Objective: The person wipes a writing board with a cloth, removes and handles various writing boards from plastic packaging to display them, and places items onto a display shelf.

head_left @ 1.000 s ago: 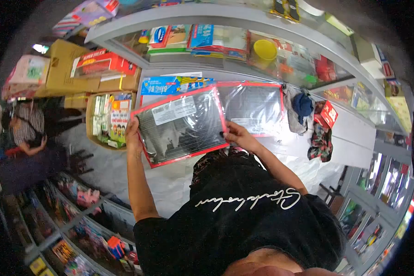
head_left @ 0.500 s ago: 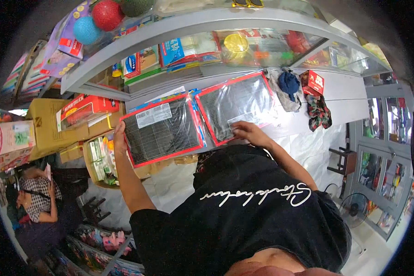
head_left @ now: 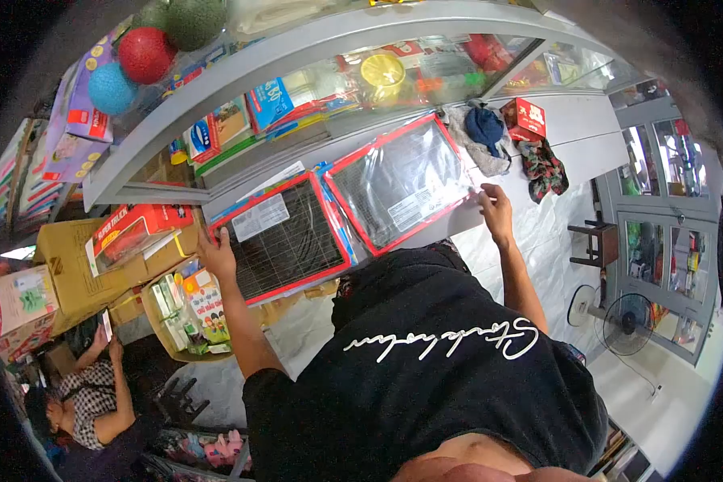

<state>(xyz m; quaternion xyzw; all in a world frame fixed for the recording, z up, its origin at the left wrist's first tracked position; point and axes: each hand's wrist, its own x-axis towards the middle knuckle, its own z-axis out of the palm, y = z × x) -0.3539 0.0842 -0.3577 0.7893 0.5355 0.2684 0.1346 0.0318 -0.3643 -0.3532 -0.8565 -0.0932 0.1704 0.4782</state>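
Observation:
Two flat black gridded boards with red borders, wrapped in clear plastic, lie side by side on the counter. My left hand (head_left: 217, 253) grips the outer edge of the left board (head_left: 289, 241), near a white label. Beside the lower right corner of the right board (head_left: 402, 181) is my right hand (head_left: 496, 213), its fingers slightly bent and apart, fingertips close to the plastic. Blue printed packaging shows between and behind the boards.
A glass display case (head_left: 297, 60) runs behind the counter (head_left: 582, 153). Dark cloths (head_left: 486, 128) and a red box (head_left: 526, 118) lie right. Cartons (head_left: 80, 265) stand left, near another person (head_left: 96, 398). A fan (head_left: 628, 324) stands at right.
The left board has gone from being held up over the other to lying beside it. My right hand has moved off the board's face to its right corner. The view has turned.

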